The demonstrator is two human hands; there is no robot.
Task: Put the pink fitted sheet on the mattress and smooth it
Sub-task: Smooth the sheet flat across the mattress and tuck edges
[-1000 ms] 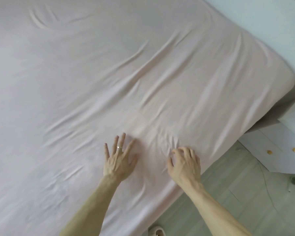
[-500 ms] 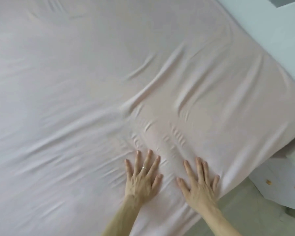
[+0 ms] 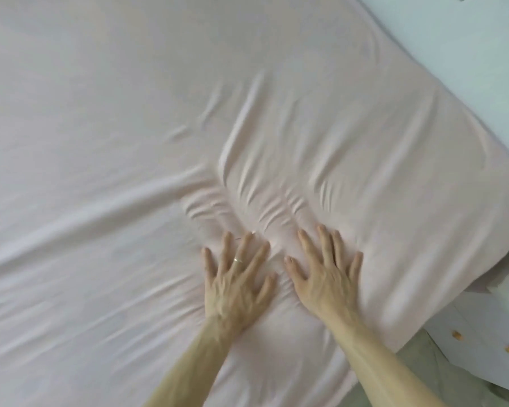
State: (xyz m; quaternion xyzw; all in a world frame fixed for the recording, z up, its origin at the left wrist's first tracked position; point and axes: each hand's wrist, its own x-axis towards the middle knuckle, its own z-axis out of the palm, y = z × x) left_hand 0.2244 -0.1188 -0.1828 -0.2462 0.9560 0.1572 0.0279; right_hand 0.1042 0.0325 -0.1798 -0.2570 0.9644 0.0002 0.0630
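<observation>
The pink fitted sheet (image 3: 130,127) is seen spread over the mattress, its corner pulled down over the edge at the right beside a white cabinet (image 3: 482,333); the left hand (image 3: 235,283) and the right hand (image 3: 325,274) are laid flat on it side by side, fingers splayed, nothing gripped; short ridges (image 3: 265,207) are bunched just ahead of the fingertips and longer creases fan out to the left; if the cloth is pushed forward under flat palms, the slack may only be heaped into deeper folds; too firm a push could drag the near edge up off the mattress side; the far creases could be left untouched
</observation>
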